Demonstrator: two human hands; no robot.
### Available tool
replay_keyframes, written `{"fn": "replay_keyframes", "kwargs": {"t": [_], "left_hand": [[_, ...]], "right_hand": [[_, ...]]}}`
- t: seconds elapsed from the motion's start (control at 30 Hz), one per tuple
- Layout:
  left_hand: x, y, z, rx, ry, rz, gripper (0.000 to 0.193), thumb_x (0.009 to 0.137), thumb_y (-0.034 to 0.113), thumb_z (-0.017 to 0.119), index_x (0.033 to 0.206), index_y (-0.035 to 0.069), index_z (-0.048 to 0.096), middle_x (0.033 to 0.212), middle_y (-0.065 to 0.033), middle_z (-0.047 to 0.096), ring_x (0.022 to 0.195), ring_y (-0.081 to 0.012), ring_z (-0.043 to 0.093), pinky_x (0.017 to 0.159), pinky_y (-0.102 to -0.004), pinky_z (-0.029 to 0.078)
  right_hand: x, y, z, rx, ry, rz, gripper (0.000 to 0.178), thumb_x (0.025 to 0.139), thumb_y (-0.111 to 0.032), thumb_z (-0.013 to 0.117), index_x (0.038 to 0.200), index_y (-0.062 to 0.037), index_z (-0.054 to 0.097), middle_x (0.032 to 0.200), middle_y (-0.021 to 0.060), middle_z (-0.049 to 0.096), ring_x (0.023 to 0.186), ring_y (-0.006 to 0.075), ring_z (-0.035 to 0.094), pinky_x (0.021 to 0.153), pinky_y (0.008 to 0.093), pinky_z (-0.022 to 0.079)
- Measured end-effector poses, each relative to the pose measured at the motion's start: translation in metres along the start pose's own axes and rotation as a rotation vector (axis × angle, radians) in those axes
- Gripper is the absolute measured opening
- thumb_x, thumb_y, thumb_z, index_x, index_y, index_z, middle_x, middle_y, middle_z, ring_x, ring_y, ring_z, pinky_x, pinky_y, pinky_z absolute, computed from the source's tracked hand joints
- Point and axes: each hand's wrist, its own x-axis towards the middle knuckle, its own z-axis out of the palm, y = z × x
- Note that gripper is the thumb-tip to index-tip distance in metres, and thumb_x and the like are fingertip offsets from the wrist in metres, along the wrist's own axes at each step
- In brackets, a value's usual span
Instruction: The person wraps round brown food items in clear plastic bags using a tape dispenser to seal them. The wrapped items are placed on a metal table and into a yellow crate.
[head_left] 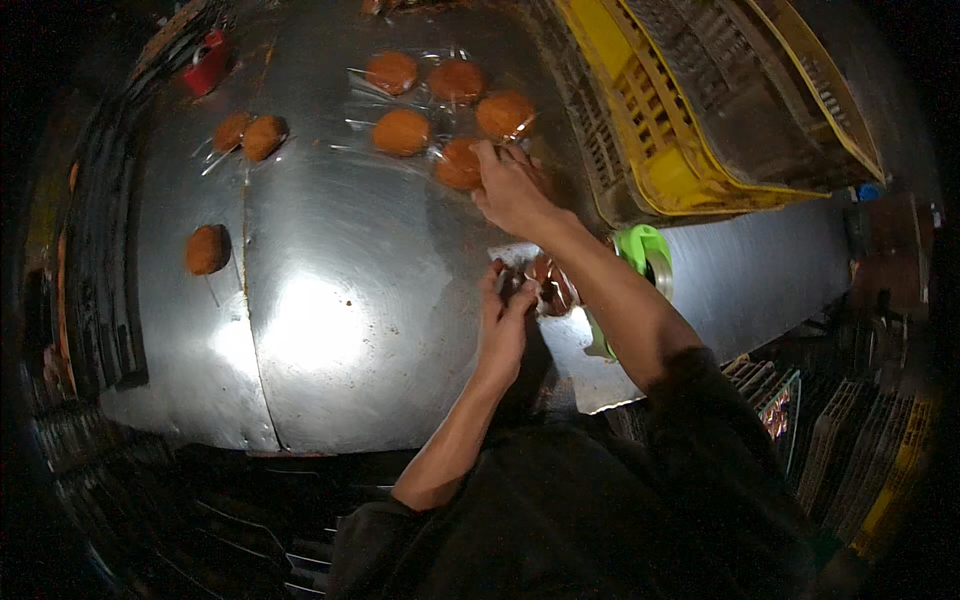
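My right hand (515, 190) reaches across to a round orange-brown bun (457, 163) in clear plastic, its thumb and forefinger at the bun's right edge. Beside it, several similar wrapped buns (401, 131) lie grouped on the metal table. Lower down, the curled fingers of my left hand (505, 320) pinch a clear plastic wrapper with a shiny dark brown item (553, 286) in it. What exactly the wrapper holds is hard to make out. A bright green tape dispenser (643, 246) stands just right of it, partly hidden by my right forearm.
Yellow and dark plastic crates (660, 150) stand at the upper right. Two wrapped buns (263, 138) and a single bun (206, 250) lie on the left of the metal table (400, 340). A red object (207, 66) is at the far left. More crates (840, 440) stand at lower right.
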Motion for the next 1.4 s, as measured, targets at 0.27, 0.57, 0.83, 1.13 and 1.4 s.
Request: {"fn": "replay_keyframes", "kwargs": {"t": [0.27, 0.57, 0.83, 1.13, 1.4], "left_hand": [[0.012, 0.037, -0.088, -0.086, 0.239, 0.052, 0.055, 0.098, 0.036, 0.05, 0.137, -0.001, 0.035, 0.139, -0.0167, 0.042, 0.125, -0.027, 0.046, 0.101, -0.0404, 0.039], [-0.024, 0.022, -0.053, 0.1, 0.25, 0.401, 0.042, 0.104, 0.034, 0.037, 0.098, 0.0, 0.06, 0.103, -0.0139, 0.06, 0.1, -0.0236, 0.056, 0.088, -0.0345, 0.045], [-0.094, 0.038, -0.015, 0.615, 0.263, 1.148, 0.033, 0.103, 0.023, 0.04, 0.1, 0.0, 0.063, 0.113, -0.018, 0.062, 0.115, -0.0296, 0.054, 0.099, -0.0434, 0.042], [-0.128, 0.049, 0.027, 0.489, 0.102, 0.546, 0.032, 0.102, 0.024, 0.044, 0.097, -0.004, 0.058, 0.08, -0.0095, 0.061, 0.078, -0.0202, 0.062, 0.073, -0.0309, 0.052], [-0.167, 0.014, 0.075, 0.684, 0.245, 1.04, 0.016, 0.096, 0.011, 0.051, 0.097, -0.004, 0.057, 0.089, -0.0089, 0.06, 0.084, -0.0169, 0.056, 0.076, -0.0303, 0.047]], "right_hand": [[0.014, 0.01, 0.034, 0.066, 0.054, -0.016, 0.067, 0.078, -0.02, 0.075, 0.13, -0.0011, 0.037, 0.115, 0.024, 0.057, 0.107, 0.0377, 0.055, 0.087, 0.0476, 0.044], [-0.174, -0.066, -0.06, 0.665, 0.186, 0.019, 0.023, 0.085, -0.008, 0.066, 0.104, 0.0005, 0.055, 0.102, 0.0138, 0.06, 0.09, 0.0238, 0.059, 0.081, 0.0349, 0.048], [-0.228, -0.047, -0.106, 0.684, 0.651, -0.186, 0.007, 0.095, -0.007, 0.05, 0.094, 0.0004, 0.052, 0.1, 0.0157, 0.059, 0.092, 0.024, 0.058, 0.084, 0.0352, 0.045], [-0.25, -0.042, -0.141, 1.288, 0.343, -0.219, 0.013, 0.1, -0.014, 0.047, 0.103, -0.0015, 0.046, 0.095, 0.0134, 0.063, 0.088, 0.0192, 0.062, 0.083, 0.0341, 0.051], [-0.258, -0.031, -0.14, 1.253, 0.284, -0.246, 0.018, 0.098, -0.018, 0.051, 0.106, -0.0015, 0.051, 0.11, 0.0202, 0.063, 0.104, 0.025, 0.061, 0.089, 0.0362, 0.049]]}}
